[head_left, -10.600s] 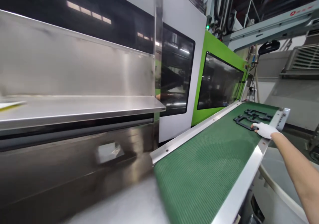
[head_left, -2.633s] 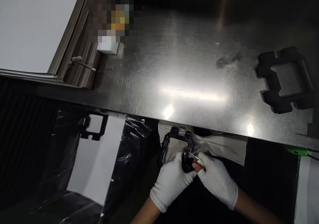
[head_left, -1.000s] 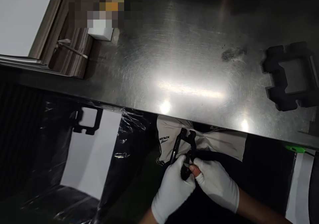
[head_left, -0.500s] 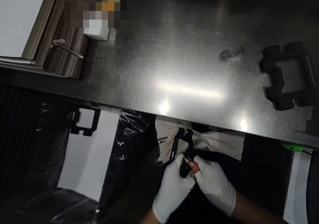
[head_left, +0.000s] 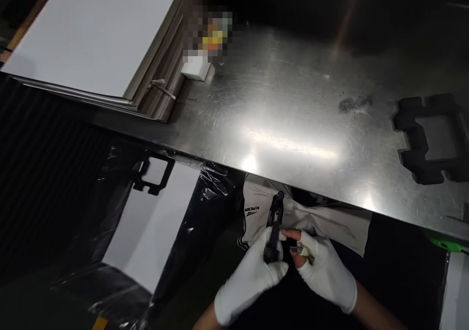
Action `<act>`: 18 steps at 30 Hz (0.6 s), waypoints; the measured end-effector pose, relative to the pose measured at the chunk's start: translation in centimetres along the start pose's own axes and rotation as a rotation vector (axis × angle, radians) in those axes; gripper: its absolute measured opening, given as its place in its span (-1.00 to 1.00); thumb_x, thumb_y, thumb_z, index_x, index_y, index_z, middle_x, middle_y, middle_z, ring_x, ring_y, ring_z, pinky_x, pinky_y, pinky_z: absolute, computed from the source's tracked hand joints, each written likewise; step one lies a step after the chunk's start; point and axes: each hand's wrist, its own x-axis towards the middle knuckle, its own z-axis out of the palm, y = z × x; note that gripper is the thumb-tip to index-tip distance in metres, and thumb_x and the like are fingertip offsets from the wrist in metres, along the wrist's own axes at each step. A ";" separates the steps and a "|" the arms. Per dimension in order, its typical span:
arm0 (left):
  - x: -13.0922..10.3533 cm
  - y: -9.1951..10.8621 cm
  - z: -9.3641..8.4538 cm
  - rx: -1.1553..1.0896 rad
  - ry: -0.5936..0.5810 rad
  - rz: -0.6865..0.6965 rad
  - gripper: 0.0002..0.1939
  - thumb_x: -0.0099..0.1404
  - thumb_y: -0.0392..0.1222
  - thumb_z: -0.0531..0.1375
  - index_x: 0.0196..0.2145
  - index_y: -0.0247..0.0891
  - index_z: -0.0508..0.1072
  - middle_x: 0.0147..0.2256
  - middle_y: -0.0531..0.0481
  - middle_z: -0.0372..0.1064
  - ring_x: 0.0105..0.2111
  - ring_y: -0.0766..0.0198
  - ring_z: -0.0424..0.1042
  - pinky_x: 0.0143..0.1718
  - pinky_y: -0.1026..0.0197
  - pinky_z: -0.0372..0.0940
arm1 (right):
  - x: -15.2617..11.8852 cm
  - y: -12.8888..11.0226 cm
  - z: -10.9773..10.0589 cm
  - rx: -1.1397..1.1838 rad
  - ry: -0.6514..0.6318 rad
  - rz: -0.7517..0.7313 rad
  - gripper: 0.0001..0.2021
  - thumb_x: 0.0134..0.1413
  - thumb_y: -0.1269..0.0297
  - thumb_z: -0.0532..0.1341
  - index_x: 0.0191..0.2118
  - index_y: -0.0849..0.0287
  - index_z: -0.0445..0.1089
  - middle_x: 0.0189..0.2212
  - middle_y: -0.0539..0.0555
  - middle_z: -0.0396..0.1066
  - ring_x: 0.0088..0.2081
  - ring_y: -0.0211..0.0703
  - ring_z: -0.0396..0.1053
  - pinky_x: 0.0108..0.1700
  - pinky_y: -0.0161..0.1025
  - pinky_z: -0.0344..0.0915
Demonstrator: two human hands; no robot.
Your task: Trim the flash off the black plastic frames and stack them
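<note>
Head view: the notched black plastic frame (head_left: 276, 216), pinched in the left hand (head_left: 251, 274), has been turned edge-on, the short pale-handled metal blade (head_left: 305, 253) pinched in the right hand (head_left: 329, 272) drawn clear, seemingly pausing its use.

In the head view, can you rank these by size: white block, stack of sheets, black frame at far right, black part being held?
1. Stack of sheets
2. Black frame at far right
3. Black part and white block, too alike to rank; the left hand hides some of the part
</note>
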 end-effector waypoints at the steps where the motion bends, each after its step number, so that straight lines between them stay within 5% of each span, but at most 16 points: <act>1: 0.1 -0.1 0.0 -0.005 -0.009 0.009 -0.65 0.15 -0.24 0.33 -0.08 -0.22 0.42 -0.25 0.09 0.28 -0.29 0.26 0.23 -0.27 0.18 0.22 | 0.6 -0.2 0.1 -0.032 -0.005 -0.059 -0.59 0.47 0.30 0.11 0.27 0.05 0.54 -0.37 -0.03 0.58 -0.37 -0.16 0.52 -0.16 -0.20 0.51; 5: 0.1 -0.3 0.1 0.003 0.015 0.030 -0.66 0.13 -0.27 0.26 -0.10 -0.22 0.40 -0.26 0.09 0.27 -0.30 0.27 0.23 -0.25 0.17 0.23 | 1.7 0.2 0.6 -0.134 0.077 -0.205 -0.52 0.30 0.44 0.11 0.17 0.03 0.64 -0.30 0.03 0.66 -0.29 -0.11 0.58 -0.05 -0.12 0.55; 8: 0.0 -0.4 0.5 0.126 0.109 0.023 -0.64 0.15 -0.24 0.27 -0.07 -0.21 0.41 -0.26 0.06 0.33 -0.27 0.21 0.34 -0.18 0.10 0.34 | 0.7 1.4 0.7 -0.012 0.208 -0.136 -0.73 0.46 0.22 0.19 -0.09 0.08 0.68 -0.37 0.06 0.61 -0.36 -0.10 0.54 -0.20 -0.19 0.52; 13: -0.2 0.2 1.5 0.489 0.325 0.139 -0.63 0.27 -0.12 0.36 0.00 -0.17 0.43 -0.09 -0.15 0.60 -0.04 -0.07 0.60 0.08 -0.08 0.46 | -0.7 1.5 0.2 0.113 0.172 0.089 -0.59 0.48 -0.11 0.26 -0.27 0.13 0.51 -0.48 -0.03 0.42 -0.46 -0.21 0.35 -0.37 -0.29 0.37; 15: -0.3 0.5 1.8 0.568 0.324 0.130 -0.58 0.34 0.04 0.36 0.04 -0.17 0.42 -0.13 -0.16 0.64 -0.10 -0.09 0.64 0.02 -0.09 0.49 | -0.7 0.6 0.1 0.071 0.130 0.075 -0.56 0.49 -0.13 0.25 -0.33 0.11 0.45 -0.52 -0.06 0.37 -0.48 -0.22 0.32 -0.36 -0.28 0.35; 18: -0.2 0.3 2.0 0.670 0.337 0.110 -0.59 0.38 0.18 0.31 -0.01 -0.14 0.41 -0.30 -0.04 0.61 -0.30 -0.01 0.64 -0.22 0.02 0.46 | -0.3 -0.6 0.3 0.014 0.090 0.019 -0.62 0.54 -0.09 0.19 -0.18 0.08 0.54 -0.38 -0.01 0.55 -0.38 -0.15 0.47 -0.25 -0.25 0.43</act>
